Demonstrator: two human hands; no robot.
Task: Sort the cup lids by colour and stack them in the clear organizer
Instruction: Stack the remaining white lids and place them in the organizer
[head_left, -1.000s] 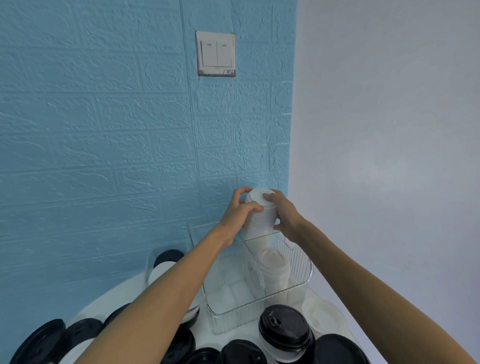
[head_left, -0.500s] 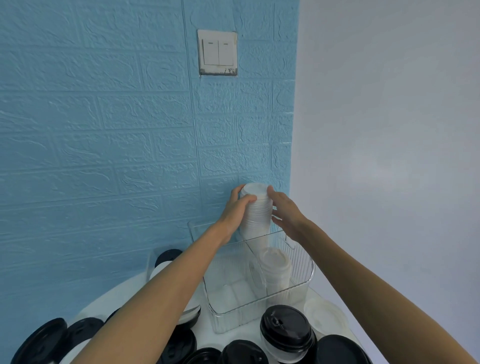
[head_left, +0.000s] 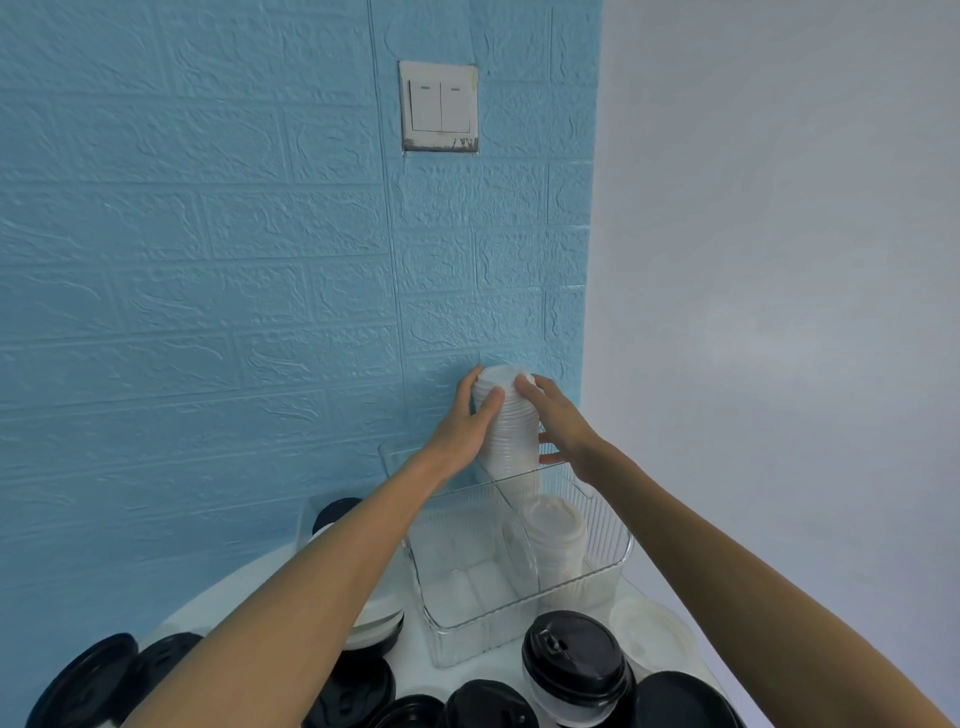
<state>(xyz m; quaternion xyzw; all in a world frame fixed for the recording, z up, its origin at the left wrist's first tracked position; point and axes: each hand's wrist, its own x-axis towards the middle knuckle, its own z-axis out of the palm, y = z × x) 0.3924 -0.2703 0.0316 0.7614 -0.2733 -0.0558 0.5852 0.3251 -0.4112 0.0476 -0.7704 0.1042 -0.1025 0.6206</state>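
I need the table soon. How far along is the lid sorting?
Done: a short white stack stands in the clear organizer's right section. In hand: the left hand and right hand grip a tall stack of white lids at the far end. Left: black lids and a loose white lid lie on the table; no black ones show inside.

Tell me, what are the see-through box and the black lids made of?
The clear organizer looks like hard, glossy plastic: you see straight through its ribbed walls, and its rim shines. The black lids look like thin moulded plastic with a soft sheen, since light glints on their domed tops. It could be another material; the look alone can't settle it.
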